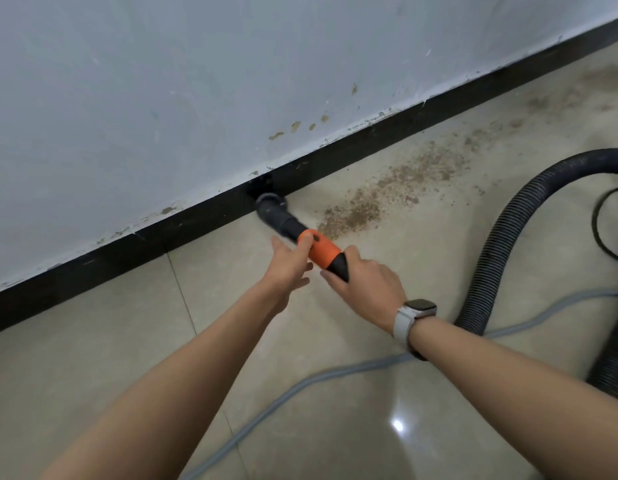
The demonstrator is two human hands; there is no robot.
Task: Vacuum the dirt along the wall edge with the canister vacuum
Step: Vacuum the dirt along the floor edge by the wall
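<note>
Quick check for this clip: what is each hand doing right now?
Left hand: pinches the orange nozzle handle with thumb on top, other fingers loose.
Right hand: grips the black rear end of that handle.

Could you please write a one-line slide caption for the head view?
Both hands steer the vacuum nozzle against the black skirting; dirt lies just beside it.
</note>
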